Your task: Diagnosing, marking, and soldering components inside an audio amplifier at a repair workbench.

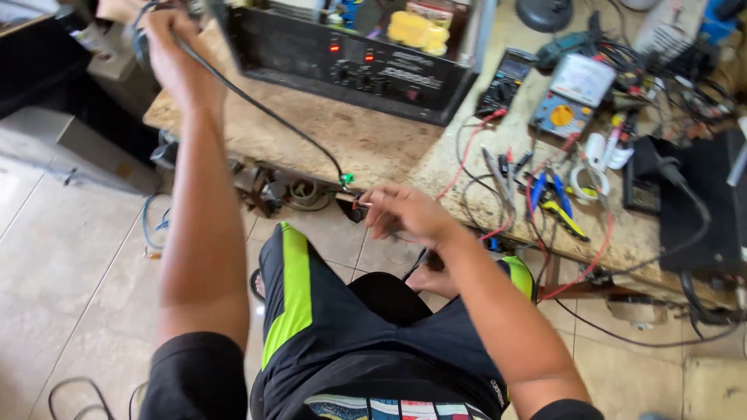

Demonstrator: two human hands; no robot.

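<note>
1. Right hand, nearest, pinches the black cable's green-tipped plug end just beside its fingertips.
2. Left hand, raised well away, grips the cable's far length closed, keeping it taut beside the black amplifier.

Seen from above, a seated person wears a black short-sleeved top, its sleeve ends showing at seven and five o'clock, leaving both arms bare from the upper arm down. The left hand, at eleven o'clock, and the right hand, near centre, are ungloved, with no watch or ring in view. Black shorts carry a broad lime-green stripe down each outer leg. At six o'clock, the shirt hem shows a multicoloured printed band. A dark sandal strap edges one foot at the left knee.
</note>
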